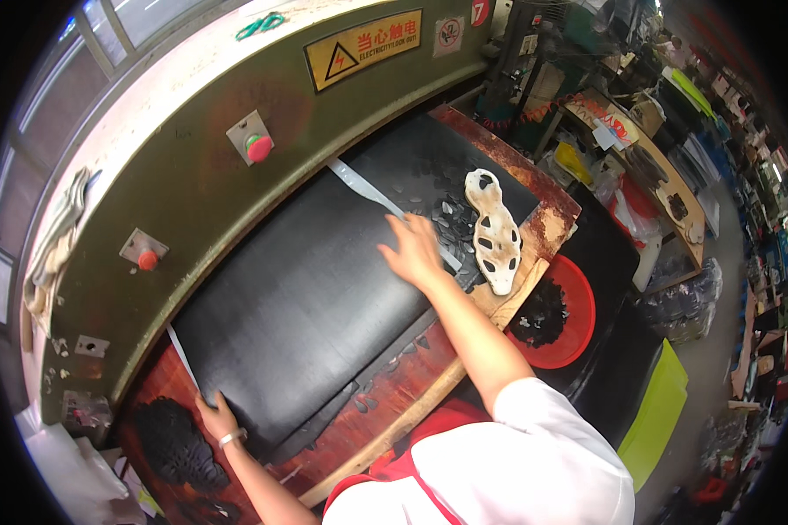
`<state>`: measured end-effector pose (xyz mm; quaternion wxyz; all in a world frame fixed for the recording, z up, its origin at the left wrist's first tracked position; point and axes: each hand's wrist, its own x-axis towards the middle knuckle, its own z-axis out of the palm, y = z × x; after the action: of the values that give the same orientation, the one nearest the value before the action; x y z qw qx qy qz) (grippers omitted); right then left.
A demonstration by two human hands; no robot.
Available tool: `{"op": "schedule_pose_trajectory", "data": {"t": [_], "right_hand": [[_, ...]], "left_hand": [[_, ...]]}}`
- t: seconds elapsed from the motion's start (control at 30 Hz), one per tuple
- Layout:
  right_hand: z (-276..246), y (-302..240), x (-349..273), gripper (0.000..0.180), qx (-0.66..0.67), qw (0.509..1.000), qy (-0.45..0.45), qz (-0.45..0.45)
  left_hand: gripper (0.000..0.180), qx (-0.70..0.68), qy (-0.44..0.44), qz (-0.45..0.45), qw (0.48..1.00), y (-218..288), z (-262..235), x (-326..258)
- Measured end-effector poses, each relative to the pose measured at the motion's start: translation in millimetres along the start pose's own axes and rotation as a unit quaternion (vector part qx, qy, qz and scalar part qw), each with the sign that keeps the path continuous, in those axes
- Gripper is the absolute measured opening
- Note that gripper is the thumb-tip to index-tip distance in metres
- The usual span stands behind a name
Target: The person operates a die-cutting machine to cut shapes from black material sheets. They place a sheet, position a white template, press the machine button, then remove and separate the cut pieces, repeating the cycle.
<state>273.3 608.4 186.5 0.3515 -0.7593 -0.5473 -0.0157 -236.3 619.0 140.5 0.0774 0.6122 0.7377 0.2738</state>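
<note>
The black sheet [298, 324] lies flat across the red-brown press bed [411, 385], under the curved green machine housing [193, 175]. The left hand [214, 420] grips the sheet's near left corner, fingers curled over the edge, beside a black cutout piece [171, 446]. The right hand [416, 254] rests open and flat on the sheet's far right edge, holding nothing, close to a grey strip [368, 192] and a white sole-shaped cutting die [495, 232] lying among small black offcuts [455, 227]. A red basin [578, 306] of scraps sits off the bed's right side. Judgement: the sheet is being positioned; it should be smoothed without wrinkles, edges squared to the bed, and both hands kept clear of the red buttons [258, 147] and press zone.
</note>
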Motion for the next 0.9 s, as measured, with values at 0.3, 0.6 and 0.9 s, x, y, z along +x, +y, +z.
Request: {"op": "schedule_pose_trajectory", "data": {"t": [0.3, 0.6, 0.9], "right_hand": [[-102.9, 112.8, -78.3, 0.101, -0.133, 0.974, -0.028, 0.183], [-96.1, 118.8, -56.2, 0.097, 0.031, 0.981, 0.032, 0.19], [-148.2, 108.1, -45.0, 0.085, 0.872, 0.42, 0.016, 0.252]], "left_hand": [[0.043, 0.12, 0.065, -0.064, 0.989, 21.0, -17.1, -88.8], [0.041, 0.082, 0.113, -0.043, 0.989, 26.1, -13.9, -86.9], [0.041, 0.101, 0.109, -0.086, 0.985, 25.8, -11.7, -84.3]]}}
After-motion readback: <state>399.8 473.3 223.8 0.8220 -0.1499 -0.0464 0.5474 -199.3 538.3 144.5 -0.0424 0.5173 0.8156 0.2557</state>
